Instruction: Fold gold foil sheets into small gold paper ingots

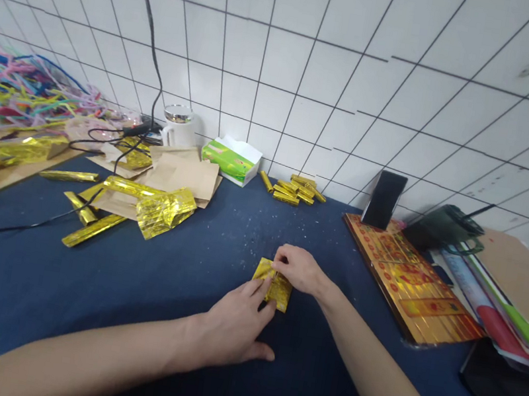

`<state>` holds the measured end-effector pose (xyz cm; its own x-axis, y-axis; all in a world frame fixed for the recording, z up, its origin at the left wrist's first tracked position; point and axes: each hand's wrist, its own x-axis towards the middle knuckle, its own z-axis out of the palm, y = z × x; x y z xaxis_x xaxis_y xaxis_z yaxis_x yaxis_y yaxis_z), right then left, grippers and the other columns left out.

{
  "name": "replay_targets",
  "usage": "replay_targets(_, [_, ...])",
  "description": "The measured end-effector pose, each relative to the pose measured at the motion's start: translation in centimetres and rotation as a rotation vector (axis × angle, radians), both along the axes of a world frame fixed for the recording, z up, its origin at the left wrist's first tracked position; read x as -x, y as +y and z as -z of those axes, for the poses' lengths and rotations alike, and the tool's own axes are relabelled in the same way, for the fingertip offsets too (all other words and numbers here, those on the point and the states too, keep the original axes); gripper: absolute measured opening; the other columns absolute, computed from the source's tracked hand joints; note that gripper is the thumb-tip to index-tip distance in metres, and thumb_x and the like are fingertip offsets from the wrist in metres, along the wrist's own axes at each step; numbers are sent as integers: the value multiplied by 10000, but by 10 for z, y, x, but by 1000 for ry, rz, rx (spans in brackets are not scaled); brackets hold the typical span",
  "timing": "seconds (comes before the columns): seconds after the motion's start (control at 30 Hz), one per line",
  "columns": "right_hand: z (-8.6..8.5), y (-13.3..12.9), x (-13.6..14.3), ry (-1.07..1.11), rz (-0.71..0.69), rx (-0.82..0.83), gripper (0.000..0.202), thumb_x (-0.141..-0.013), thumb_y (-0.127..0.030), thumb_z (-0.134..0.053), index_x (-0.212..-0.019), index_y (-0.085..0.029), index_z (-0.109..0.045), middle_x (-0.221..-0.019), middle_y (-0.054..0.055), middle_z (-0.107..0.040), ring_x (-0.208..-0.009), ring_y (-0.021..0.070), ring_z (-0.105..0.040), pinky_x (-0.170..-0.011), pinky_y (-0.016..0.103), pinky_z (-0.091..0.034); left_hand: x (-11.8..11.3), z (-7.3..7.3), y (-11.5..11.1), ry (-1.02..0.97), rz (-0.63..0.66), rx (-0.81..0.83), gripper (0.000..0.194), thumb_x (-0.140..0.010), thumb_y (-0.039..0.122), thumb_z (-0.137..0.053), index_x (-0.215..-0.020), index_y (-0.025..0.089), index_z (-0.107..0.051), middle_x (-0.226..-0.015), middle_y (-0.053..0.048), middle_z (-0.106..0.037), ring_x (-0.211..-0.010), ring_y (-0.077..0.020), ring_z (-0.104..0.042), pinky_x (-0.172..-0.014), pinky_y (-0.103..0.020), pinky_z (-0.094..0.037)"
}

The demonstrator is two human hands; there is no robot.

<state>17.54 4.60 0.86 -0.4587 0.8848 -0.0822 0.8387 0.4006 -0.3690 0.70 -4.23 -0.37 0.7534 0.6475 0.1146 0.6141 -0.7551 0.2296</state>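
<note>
A small sheet of gold foil paper (281,292) lies on the dark blue table cover in front of me. My left hand (239,318) rests on its left part, fingers stretched out and pressing down, thumb spread away toward me. Over the sheet's upper edge is my right hand (301,269), thumb and fingertips pinched together against the foil. Whatever those fingertips hold is too small and covered to make out. Further back, by the wall, several thin rolled gold foil tubes (296,190) lie in a loose pile.
Crumpled gold foil (166,209) and brown paper (180,175) lie at left, near a black cable (151,39). A white mug (179,131) and a green tissue pack (231,158) stand by the wall. At right are a phone (384,199), an orange-gold packet (412,281) and stacked folders (525,293).
</note>
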Motion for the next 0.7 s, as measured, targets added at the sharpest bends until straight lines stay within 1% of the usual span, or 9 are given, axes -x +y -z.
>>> replay_targets(0.13, [1, -2, 2, -44, -15, -52, 111, -742, -198, -502, -644, -190, -553, -695, -4, -560, -616, 113, -490, -567, 227, -321, 0, -1, 1, 0, 15, -5, 667, -669, 604, -553, -1102, 101, -493, -1275, -206, -412, -1191, -323, -358, -965, -422, -316])
replay_targets(0.23, [0, -5, 3, -64, -1, -67, 95, -746, -212, -513, -657, -197, -545, -706, -6, -550, -620, 113, -487, -558, 226, -313, 0, -2, 0, -5, 10, 2, 643, -666, 596, -563, -1082, 109, -501, -1239, -195, -444, -1172, -312, -379, -961, -409, -323])
replay_targets(0.3, [-1, -5, 3, -68, 22, -66, 83, -745, -235, -529, -671, -202, -548, -715, -8, -549, -631, 116, -491, -555, 227, -313, 0, -2, 0, -22, 1, 9, 621, -672, 591, -560, -1076, 123, -500, -1237, -183, -445, -1186, -309, -363, -961, -416, -321])
replay_targets(0.4, [0, -5, 1, -27, 45, -46, 85, -740, -269, -548, -686, -204, -561, -720, -10, -558, -634, 118, -500, -557, 229, -324, 1, -1, 1, -45, 8, 9, 603, -678, 577, -564, -1090, 144, -487, -1260, -164, -430, -1231, -308, -306, -986, -442, -283])
replay_targets(0.57, [-1, -2, -19, 145, 98, 62, 172, -768, -338, -512, -755, -192, -603, -733, 3, -603, -669, 135, -537, -586, 242, -373, 1, 2, 3, -45, 24, 23, 619, -685, 555, -572, -1130, 138, -462, -1301, -176, -392, -1247, -300, -297, -1003, -442, -267])
replay_targets(0.6, [-2, -2, -23, 149, 105, 82, 174, -761, -336, -517, -752, -190, -610, -731, 5, -606, -672, 139, -540, -589, 246, -379, 1, 2, 3, -39, 26, 25, 618, -685, 554, -573, -1126, 134, -468, -1300, -180, -391, -1247, -302, -299, -1004, -438, -268])
replay_targets(0.7, [-3, -5, -33, 134, 66, 111, 120, -730, -282, -544, -720, -192, -622, -739, 4, -596, -674, 137, -539, -603, 246, -389, 0, 1, 4, -27, 35, 22, 600, -688, 553, -570, -1096, 120, -497, -1290, -193, -396, -1242, -312, -305, -1011, -429, -263])
